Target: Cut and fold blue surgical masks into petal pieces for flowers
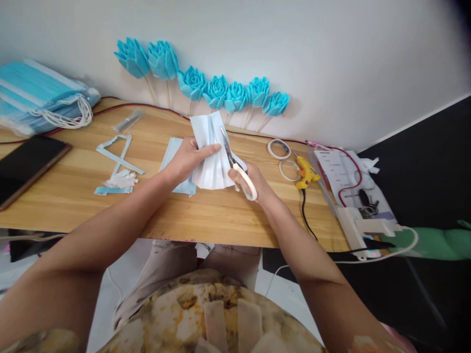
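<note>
My left hand (189, 158) pinches a pale pleated face mask (212, 170) between thumb and fingers, holding it up over the table. White-handled scissors (246, 181) are in my right hand (253, 179), their blades pointing up and away across the mask's right side. Whether the blades are apart or closed on the material I cannot tell. Part of the right hand's fingers is hidden behind the mask and handles. Under my left hand, another light blue mask piece (171, 149) lies flat on the wooden table (156, 211).
Blue fabric flowers (217, 91) on sticks lean along the wall. A mask stack (40, 95), a phone (31, 166) and cut strips (119, 157) lie left. Tape rolls (278, 149), a yellow glue gun (306, 172) with cord and a power strip (351, 230) are right.
</note>
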Action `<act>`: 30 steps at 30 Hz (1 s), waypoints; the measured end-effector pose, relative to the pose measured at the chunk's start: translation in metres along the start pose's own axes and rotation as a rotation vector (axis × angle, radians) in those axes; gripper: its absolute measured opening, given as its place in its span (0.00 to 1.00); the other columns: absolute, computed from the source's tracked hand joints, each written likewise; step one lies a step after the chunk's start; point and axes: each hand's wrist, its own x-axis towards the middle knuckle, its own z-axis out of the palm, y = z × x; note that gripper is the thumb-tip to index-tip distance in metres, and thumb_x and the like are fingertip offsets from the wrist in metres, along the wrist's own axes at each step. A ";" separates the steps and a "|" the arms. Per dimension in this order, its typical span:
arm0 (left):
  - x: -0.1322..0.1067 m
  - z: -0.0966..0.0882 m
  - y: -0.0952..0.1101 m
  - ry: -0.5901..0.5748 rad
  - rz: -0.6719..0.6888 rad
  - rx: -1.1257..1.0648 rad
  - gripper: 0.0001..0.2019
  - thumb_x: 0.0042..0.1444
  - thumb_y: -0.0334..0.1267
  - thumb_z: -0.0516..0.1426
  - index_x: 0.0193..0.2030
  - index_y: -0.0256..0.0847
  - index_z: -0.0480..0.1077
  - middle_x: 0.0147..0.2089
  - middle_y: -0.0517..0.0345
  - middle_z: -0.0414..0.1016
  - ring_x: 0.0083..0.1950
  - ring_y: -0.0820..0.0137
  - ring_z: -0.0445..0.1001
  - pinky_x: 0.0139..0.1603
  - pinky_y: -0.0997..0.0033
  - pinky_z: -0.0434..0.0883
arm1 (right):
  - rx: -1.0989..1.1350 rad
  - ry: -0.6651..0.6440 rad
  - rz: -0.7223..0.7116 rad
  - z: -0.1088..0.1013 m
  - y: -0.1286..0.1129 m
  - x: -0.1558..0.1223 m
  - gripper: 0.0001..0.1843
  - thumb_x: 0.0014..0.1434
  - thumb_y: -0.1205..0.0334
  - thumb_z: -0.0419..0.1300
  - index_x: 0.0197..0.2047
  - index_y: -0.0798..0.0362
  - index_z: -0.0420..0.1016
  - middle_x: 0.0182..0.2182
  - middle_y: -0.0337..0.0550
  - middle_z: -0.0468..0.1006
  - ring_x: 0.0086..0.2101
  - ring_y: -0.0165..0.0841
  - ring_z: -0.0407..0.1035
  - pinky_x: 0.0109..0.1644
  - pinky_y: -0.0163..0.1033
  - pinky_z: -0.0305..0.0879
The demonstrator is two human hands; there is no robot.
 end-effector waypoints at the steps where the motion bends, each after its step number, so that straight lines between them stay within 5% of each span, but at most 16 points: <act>1: 0.000 0.000 0.000 -0.010 -0.006 0.000 0.21 0.47 0.51 0.71 0.39 0.36 0.78 0.42 0.47 0.83 0.45 0.52 0.83 0.47 0.52 0.81 | -0.004 0.004 -0.008 0.000 0.001 0.000 0.31 0.49 0.30 0.68 0.30 0.51 0.65 0.21 0.33 0.67 0.22 0.25 0.59 0.24 0.33 0.55; 30: -0.004 0.005 0.009 -0.015 -0.070 0.039 0.22 0.48 0.52 0.70 0.39 0.33 0.78 0.40 0.46 0.84 0.43 0.53 0.83 0.45 0.55 0.80 | -0.012 0.047 -0.020 0.002 0.001 -0.002 0.32 0.50 0.30 0.67 0.27 0.51 0.65 0.17 0.32 0.68 0.18 0.24 0.62 0.21 0.32 0.56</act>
